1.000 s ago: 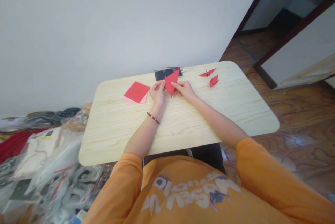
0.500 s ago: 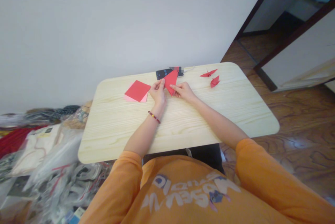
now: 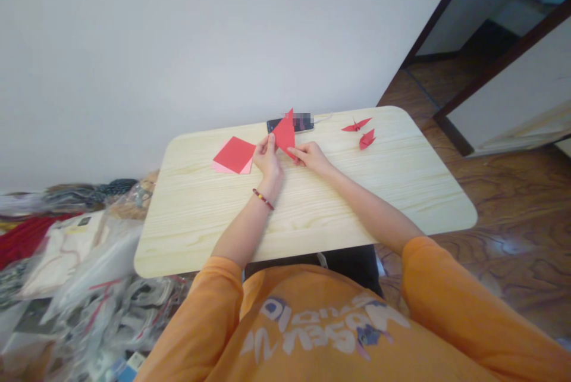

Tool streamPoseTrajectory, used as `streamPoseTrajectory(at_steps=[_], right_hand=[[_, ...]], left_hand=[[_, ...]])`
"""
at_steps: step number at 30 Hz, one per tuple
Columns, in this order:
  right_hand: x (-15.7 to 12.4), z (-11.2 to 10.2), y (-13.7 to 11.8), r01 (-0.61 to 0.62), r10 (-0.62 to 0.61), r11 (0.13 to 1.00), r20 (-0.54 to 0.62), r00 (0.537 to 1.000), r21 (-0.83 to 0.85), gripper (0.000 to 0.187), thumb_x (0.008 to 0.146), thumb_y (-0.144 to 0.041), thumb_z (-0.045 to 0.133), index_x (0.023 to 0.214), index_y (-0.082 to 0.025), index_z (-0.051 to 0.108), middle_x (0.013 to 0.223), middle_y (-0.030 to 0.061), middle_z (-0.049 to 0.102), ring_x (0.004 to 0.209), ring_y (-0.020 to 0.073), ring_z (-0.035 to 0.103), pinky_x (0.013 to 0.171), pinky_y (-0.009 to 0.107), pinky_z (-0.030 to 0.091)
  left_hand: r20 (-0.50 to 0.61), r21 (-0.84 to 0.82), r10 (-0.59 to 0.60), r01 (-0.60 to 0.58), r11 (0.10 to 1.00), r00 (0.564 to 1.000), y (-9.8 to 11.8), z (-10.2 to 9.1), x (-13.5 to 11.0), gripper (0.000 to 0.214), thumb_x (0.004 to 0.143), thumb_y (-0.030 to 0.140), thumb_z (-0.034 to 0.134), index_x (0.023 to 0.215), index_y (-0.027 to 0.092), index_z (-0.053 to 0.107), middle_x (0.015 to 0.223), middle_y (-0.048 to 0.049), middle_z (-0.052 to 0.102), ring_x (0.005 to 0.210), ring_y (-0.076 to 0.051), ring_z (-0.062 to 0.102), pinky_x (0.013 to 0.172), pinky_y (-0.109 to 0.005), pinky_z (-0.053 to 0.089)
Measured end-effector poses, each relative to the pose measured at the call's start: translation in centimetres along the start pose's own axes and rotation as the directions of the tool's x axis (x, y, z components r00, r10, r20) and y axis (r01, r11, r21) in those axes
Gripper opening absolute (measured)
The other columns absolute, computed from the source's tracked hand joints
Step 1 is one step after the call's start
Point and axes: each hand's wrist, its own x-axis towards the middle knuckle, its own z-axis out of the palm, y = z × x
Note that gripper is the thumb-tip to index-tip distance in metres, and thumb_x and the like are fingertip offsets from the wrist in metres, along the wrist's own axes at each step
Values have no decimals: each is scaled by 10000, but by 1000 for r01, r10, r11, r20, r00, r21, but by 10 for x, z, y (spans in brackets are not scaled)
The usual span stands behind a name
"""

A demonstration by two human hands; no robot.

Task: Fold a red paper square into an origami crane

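A piece of red origami paper point(image 3: 285, 134), folded into a triangle, is held up over the table between both hands. My left hand point(image 3: 267, 159) pinches its left corner between thumb and fingers. At the lower right corner, my right hand point(image 3: 311, 157) is closed on the same paper. Behind it lies a phone point(image 3: 304, 122), partly covered by the paper. Left of my hands is a stack of square paper, a red sheet point(image 3: 234, 155) over a pink sheet point(image 3: 219, 168). Two folded red paper cranes point(image 3: 357, 125) point(image 3: 367, 139) rest to the right.
The light wooden table point(image 3: 196, 215) has rounded corners and stands against a white wall point(image 3: 200, 43). Plastic bags and clothes point(image 3: 102, 275) are piled on the left. On the right are a wooden floor point(image 3: 499, 203) and a doorway. A thin cable lies by the phone.
The folded red paper has turned slightly, its top corner shifting to the left and up. Both hands keep hold of it and have barely moved.
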Motion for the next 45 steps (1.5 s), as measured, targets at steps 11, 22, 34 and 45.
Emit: streamPoseTrajectory(at_steps=[11,22,34,45], right_hand=[[-1,3,0,61,-62,996,-13,998,-68,471,808,-565,548,547,-173,538,460,-31,465,457,84,378,479,236,265],[-4,2,-3,77,-77,994,4,997,74,484,739,-631,610,580,-176,571,449,-38,478,432,77,400,457,233,277],[8,-17,5,17,74,922,-219,973,388,435,534,-546,802,623,-168,604,459,-49,475,425,54,354,418,214,199],[10,-19,7,14,116,896,-264,958,443,352,505,-426,814,567,-153,600,454,-53,461,439,46,342,435,220,197]], left_hand=[[95,-9,-9,10,1000,995,-10,-9,18,309,680,458,757,780,178,671,942,-76,722,955,-175,670,867,-318,530],[65,-36,-67,69,997,996,0,-4,8,202,688,323,775,758,166,670,895,-49,725,925,-151,671,858,-281,520],[371,143,-88,37,989,924,4,-2,0,519,621,435,801,1031,183,606,739,-15,704,711,-142,685,734,-276,537],[511,228,-48,-81,970,858,0,-8,1,380,621,281,781,931,176,586,688,-1,689,643,-140,671,696,-274,537]])
